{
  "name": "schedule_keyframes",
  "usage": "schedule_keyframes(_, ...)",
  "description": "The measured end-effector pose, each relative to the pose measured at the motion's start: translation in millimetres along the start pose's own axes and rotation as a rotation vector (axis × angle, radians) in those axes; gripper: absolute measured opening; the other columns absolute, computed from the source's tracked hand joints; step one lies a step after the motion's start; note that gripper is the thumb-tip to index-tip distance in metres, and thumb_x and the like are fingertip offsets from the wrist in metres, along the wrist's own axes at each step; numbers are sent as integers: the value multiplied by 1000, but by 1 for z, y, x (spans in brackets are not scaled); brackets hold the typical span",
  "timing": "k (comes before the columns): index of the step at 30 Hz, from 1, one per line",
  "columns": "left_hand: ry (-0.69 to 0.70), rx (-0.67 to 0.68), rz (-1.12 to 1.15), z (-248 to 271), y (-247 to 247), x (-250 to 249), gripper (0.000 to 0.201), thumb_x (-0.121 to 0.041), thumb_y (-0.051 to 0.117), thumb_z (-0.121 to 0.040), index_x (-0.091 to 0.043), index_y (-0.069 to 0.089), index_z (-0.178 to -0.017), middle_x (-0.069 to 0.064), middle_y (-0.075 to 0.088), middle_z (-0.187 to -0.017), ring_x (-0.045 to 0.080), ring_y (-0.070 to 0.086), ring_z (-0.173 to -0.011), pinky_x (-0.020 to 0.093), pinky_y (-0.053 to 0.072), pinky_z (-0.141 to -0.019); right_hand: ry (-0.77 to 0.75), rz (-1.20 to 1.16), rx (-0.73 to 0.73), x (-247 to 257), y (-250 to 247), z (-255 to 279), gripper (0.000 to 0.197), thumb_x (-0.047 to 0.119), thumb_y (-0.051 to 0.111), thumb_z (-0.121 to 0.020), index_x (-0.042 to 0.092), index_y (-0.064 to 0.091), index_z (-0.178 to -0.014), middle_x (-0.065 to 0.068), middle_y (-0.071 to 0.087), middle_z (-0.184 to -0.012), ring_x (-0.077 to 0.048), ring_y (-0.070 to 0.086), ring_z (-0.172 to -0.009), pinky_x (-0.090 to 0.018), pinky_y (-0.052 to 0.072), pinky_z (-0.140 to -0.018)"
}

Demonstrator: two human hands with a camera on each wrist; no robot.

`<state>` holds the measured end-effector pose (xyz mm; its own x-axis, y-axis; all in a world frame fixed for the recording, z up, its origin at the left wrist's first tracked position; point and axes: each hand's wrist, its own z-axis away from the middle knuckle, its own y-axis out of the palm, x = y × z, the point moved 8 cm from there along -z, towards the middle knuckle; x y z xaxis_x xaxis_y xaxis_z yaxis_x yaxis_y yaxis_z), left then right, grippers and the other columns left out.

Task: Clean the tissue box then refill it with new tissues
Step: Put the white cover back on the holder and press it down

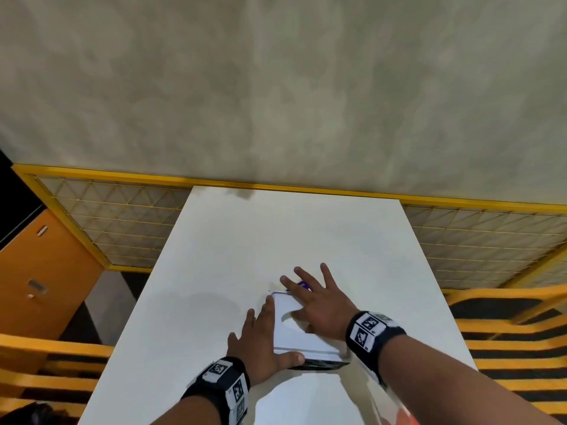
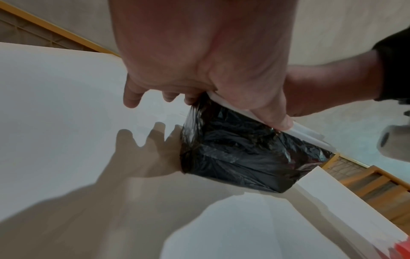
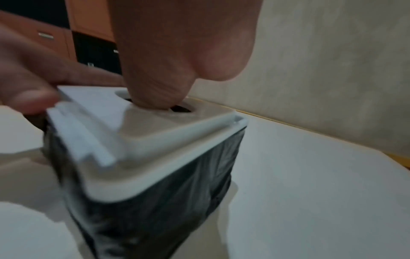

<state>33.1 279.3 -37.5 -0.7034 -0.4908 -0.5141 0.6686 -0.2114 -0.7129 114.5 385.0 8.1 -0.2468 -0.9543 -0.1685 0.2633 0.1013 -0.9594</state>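
Note:
The tissue box (image 1: 291,338) stands on the white table (image 1: 245,240), with a white lid (image 3: 155,140) and black glossy sides (image 2: 239,157). My left hand (image 1: 260,342) lies against the box's left side with its fingers straight. Its thumb (image 2: 277,119) presses on the near rim of the lid. My right hand (image 1: 319,302) lies spread flat over the lid, and its thumb (image 3: 155,87) dips into the oval opening. A small purple item (image 1: 303,285) peeks out under the right fingers at the box's far end. What it is stays unclear.
A yellow mesh fence (image 1: 116,222) runs behind the table in front of a pale wall. An orange cabinet (image 1: 40,271) stands to the left. Orange and black striped surfaces (image 1: 515,332) lie on both sides. Something red (image 1: 408,420) shows at the table's near right edge.

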Motion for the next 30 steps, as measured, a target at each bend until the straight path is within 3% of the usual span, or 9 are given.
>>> schedule_keyframes(4,0,-11,-9,-3,2,3,134,-89,57,-63,-34,-28,-150,-15,-8,-165,22,-5,-153,64,16,-114,-32,-19,36,-1,5,-8,17,35,81,-69,34,76,-86,-5,30,-158,-39,22,-145,-74,10,-108)
schedule_keyframes(7,0,-6,-8,-4,3,4,134,-89,56,-62,-34,-29,-150,-15,-9,-165,23,-6,-153,64,15,-115,-26,-72,-17,-2,1,-6,7,31,76,-74,31,76,-81,-3,27,-159,-38,19,-146,-71,5,-109)
schedule_keyframes(12,1,15,-47,-1,-1,0,132,-87,55,-66,-33,-32,-149,-10,-7,-166,25,-9,-153,65,11,-115,80,-240,-114,-14,-7,7,11,32,71,-80,35,76,-89,-3,35,-156,-38,26,-144,-67,19,-110)
schedule_keyframes(18,11,-41,-180,4,-8,-7,132,-90,51,-66,-27,-27,-152,0,-24,-164,30,-13,-152,63,11,-116,234,-598,-157,-27,-1,25,21,28,61,-84,33,75,-99,1,49,-146,-29,39,-134,-46,35,-107)
schedule_keyframes(20,61,-113,-203,4,-16,-14,123,-89,48,-70,-29,-18,-155,0,-25,-163,30,-13,-151,61,10,-117,300,-672,-119,-30,2,27,19,26,63,-86,31,75,-100,5,47,-146,-23,36,-135,-37,31,-109)
schedule_keyframes(22,140,-232,-224,1,-28,-26,99,-82,47,-77,-34,11,-156,1,-9,-166,29,-1,-152,58,16,-117,355,-735,-138,-32,1,29,15,24,67,-84,28,75,-96,6,48,-144,-19,36,-135,-33,30,-109)
schedule_keyframes(24,231,-316,-265,-2,-35,-39,64,-68,51,-81,-41,47,-139,-1,26,-159,29,22,-145,55,29,-111,372,-756,-174,-32,-3,29,11,21,70,-81,23,75,-91,7,52,-139,-18,39,-131,-28,31,-105)
schedule_keyframes(26,333,-398,-288,-3,-41,-51,35,-52,62,-77,-39,68,-108,-3,56,-131,31,50,-122,52,44,-90,376,-757,-206,-30,-6,30,9,21,73,-78,23,74,-87,8,54,-137,-18,41,-129,-32,31,-105)
schedule_keyframes(30,399,-462,-423,-1,-43,-63,13,-41,66,-64,-34,68,-75,-7,56,-88,23,56,-79,32,33,-60,292,-678,-315,-18,-13,35,9,21,64,-72,30,65,-76,7,60,-120,-23,51,-113,-36,33,-86)
